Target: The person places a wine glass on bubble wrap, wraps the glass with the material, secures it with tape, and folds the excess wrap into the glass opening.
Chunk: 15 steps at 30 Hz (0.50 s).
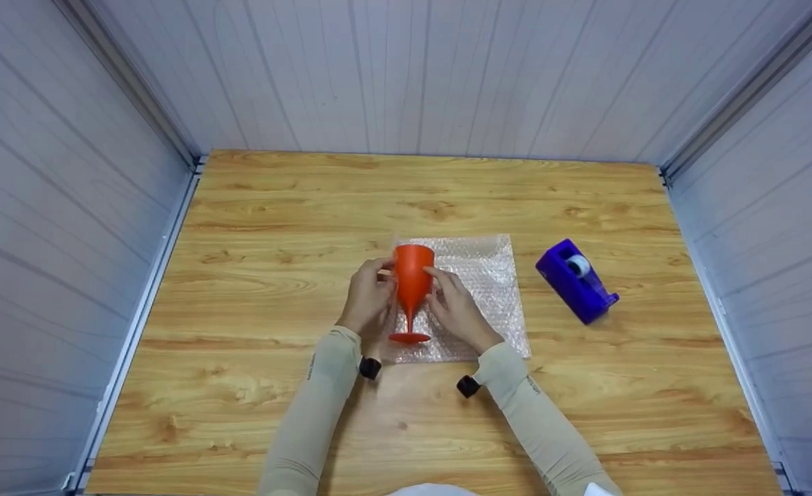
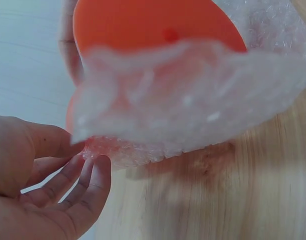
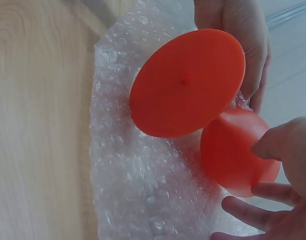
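Note:
An orange plastic goblet [image 1: 414, 272] lies on a sheet of bubble wrap [image 1: 481, 275], its rim away from me and its round foot [image 3: 188, 82] toward me. On the goblet's left, my left hand [image 1: 370, 293] pinches the sheet's edge between thumb and fingers. That edge is lifted, and in the left wrist view the raised bubble wrap [image 2: 158, 100] hides part of the goblet. From the right, my right hand [image 1: 457, 306] touches the bowl [image 3: 238, 150] with its thumb and fingertips, the fingers spread and fairly straight.
A blue tape dispenser [image 1: 574, 282] with a roll of clear tape [image 1: 578, 265] stands on the wooden table [image 1: 261, 227], right of the bubble wrap. White panels [image 1: 378, 76] enclose the table at the back and both sides.

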Available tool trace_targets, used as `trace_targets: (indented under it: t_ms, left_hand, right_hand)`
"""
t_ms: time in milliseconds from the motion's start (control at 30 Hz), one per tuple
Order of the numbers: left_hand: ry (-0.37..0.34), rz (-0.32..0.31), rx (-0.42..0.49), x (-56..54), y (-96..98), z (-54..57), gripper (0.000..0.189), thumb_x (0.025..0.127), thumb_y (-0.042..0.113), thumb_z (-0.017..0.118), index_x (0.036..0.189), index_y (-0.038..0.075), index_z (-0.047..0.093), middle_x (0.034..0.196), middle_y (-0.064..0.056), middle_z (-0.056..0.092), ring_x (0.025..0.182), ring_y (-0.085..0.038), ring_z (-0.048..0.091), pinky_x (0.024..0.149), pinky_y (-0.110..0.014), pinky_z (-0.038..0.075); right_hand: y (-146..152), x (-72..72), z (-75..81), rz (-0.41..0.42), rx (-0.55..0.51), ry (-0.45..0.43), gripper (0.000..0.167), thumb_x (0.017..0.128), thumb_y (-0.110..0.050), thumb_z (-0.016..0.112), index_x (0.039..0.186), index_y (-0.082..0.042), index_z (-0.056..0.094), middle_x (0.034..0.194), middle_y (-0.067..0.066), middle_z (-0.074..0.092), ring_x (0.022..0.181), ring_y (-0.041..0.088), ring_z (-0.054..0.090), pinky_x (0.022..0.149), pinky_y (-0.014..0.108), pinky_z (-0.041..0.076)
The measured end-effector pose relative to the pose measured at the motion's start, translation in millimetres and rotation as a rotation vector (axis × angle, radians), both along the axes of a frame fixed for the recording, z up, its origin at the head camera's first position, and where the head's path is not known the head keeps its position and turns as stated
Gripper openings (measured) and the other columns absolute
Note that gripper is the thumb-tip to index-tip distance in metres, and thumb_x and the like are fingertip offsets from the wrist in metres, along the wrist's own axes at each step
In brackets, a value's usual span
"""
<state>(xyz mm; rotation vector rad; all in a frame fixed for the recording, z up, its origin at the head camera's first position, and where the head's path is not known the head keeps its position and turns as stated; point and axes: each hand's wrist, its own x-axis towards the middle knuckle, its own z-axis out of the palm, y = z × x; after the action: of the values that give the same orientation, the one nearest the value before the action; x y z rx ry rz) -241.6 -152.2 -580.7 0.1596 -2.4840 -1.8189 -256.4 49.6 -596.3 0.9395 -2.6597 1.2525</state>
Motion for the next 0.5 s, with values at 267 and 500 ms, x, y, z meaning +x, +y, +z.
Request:
trace_targets:
  t_ms: [267,500]
  left_hand:
    - [0.017,-0.009,-0.017,-1.3,1.9,-0.5,0.037,0.092,-0.007,0.062,0.128,-0.004,0.062,0.118,-0.017,0.061,0.1,-0.03,0.066,0.086,-0.035,0.056]
    - [0.046,-0.022,-0.08,-2.4,4.2,0.3,0.038,0.091,-0.005,0.064,0.129,-0.007,0.061,0.113,-0.018,0.058,0.1,-0.029,0.065,0.088,-0.034,0.055]
  right_hand:
    - [5.7,-0.5,3.3,0.017,0.048,-0.106,0.057,0.097,-0.002,0.062,0.15,-0.007,0.042,0.142,0.017,0.052,0.118,0.032,0.059,0.099,0.043,0.048]
    - [7.4,-0.1,7.5,0.015,0.106,-0.134,0.059,0.098,-0.002,0.06,0.153,-0.007,0.037,0.139,0.02,0.054,0.109,0.031,0.063,0.096,0.043,0.05]
